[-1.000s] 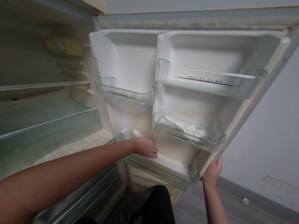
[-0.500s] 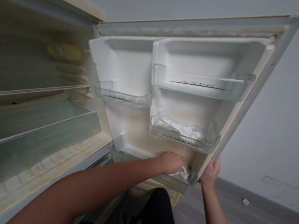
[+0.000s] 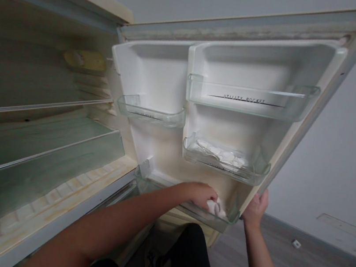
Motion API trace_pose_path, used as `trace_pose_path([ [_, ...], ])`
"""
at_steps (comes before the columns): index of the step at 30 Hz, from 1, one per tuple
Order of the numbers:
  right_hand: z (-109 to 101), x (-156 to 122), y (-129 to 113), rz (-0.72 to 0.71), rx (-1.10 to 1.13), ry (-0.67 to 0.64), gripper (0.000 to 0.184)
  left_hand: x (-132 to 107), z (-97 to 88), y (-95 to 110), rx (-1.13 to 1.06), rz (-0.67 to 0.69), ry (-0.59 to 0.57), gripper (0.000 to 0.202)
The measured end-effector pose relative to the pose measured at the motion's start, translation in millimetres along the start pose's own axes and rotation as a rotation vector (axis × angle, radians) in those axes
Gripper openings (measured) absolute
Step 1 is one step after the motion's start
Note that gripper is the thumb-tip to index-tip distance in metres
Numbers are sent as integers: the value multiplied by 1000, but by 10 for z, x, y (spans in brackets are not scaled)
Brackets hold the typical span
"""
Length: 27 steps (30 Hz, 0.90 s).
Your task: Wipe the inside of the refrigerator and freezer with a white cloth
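My left hand [image 3: 204, 196] reaches into the bottom bin [image 3: 206, 218] of an open fridge door [image 3: 158, 153]. Its fingers are closed around a crumpled white tissue [image 3: 217, 208], which pokes out at the bin's right end. I cannot tell whether it is paper or thin cloth. Around the door's outer right edge, low down, my right hand [image 3: 255, 208] is wrapped. Above the left hand, a clear shelf bin [image 3: 224, 170] holds several crumpled white pieces [image 3: 220, 152].
The fridge compartment [image 3: 13, 69] stands open at left, with a glass shelf [image 3: 39, 106], a clear drawer [image 3: 43, 162] and a yellowish lamp cover [image 3: 85, 60]. Two more bins, an upper right one [image 3: 250, 100] and a left one [image 3: 150, 114], hang on the door. A small white object [image 3: 296, 244] lies on the floor.
The door and fridge appear slightly farther right and the door looks larger. My left hand has shifted a little in the bottom bin, and more of the white tissue shows. My right hand keeps its grip.
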State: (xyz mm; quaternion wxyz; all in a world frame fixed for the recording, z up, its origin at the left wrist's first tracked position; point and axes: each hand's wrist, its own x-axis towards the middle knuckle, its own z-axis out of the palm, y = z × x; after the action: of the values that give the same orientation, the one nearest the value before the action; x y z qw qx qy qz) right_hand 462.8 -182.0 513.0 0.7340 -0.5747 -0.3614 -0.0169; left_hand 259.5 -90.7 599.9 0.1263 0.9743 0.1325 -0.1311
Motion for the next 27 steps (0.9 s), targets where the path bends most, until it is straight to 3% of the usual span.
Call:
trace_pose_path([
  [8, 11, 25, 40, -18, 28, -4, 47, -829, 13, -696, 211, -470, 62, 28],
  [12, 0, 22, 64, -19, 19, 1, 45, -1132, 13, -983, 256, -677, 59, 25],
  [15, -7, 22, 72, 9, 19, -6, 44, -1224, -77, -1051, 241, -702, 41, 24],
  [19, -14, 24, 48, -8, 13, -10, 41, -1412, -282, -975, 178, -578, 90, 29],
  [21, -17, 25, 29, -24, 10, -4, 41, -1646, -298, -914, 158, -556, 293, 31],
  [24, -19, 24, 1, -11, -5, -4, 39, -2062, -41, -881, 78, -716, 1042, 30],
  [26, -13, 21, -14, -1, -21, 3, 37, -2214, 313, -900, -60, -927, 1488, 26],
  [27, -7, 20, -19, 4, -23, 11, 36, -2214, 520, -910, -214, -1017, 1640, 25],
])
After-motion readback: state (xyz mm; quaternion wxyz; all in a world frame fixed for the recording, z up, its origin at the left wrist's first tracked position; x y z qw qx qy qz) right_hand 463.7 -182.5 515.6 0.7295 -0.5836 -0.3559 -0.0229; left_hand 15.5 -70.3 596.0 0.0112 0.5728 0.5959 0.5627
